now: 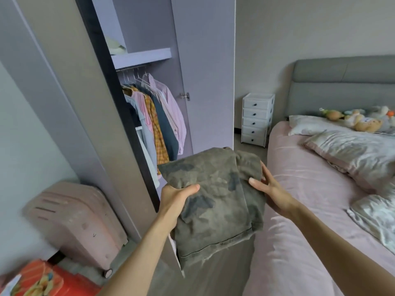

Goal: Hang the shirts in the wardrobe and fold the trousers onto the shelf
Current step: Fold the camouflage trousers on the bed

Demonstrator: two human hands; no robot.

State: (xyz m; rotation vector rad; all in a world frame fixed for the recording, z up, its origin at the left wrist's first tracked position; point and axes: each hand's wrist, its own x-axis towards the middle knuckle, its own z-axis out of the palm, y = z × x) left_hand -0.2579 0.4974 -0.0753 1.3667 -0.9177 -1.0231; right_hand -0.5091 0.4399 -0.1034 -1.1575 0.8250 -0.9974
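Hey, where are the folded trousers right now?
The folded trousers are centre frame, held between left hand and right hand, before the open wardrobe, left of the bed.

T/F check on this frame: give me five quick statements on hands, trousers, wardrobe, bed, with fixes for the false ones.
1. Both hands hold the folded trousers: left hand, right hand. True.
2. The trousers already lie on the wardrobe shelf. False: they are held in the air in front of the wardrobe.
3. Shirts hang on the rail below the shelf. True.
4. The wardrobe is closed. False: it stands open.
5. Stuffed toys lie on the bed. True.
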